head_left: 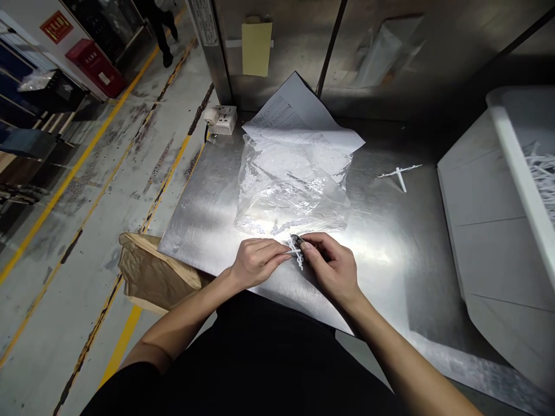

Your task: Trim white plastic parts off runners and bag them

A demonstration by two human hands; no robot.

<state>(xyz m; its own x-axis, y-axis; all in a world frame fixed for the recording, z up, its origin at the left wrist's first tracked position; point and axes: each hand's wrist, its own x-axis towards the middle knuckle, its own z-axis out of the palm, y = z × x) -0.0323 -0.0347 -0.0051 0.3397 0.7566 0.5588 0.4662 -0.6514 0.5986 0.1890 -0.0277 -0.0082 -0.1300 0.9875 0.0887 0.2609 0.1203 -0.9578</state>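
Note:
Near the front edge of the metal table, my left hand (260, 261) pinches the stem of a white plastic sprue (295, 254) with small knobby parts along its branches. My right hand (332, 263) is closed round a small dark metal tool (298, 239), whose tip is at the top of the sprue. Most of the tool is hidden in my palm, so its exact kind does not show. Just beyond my hands lies a clear plastic bag (295, 185) with many small white pieces inside.
A printed paper sheet (303, 115) rests over the bag's far end. Another white sprue (399, 173) lies on the metal table (381, 231). At right stands a white bin (472, 219) holding white sprues. A power strip (224, 119) is at the back left, a brown bag (160, 271) beside the table.

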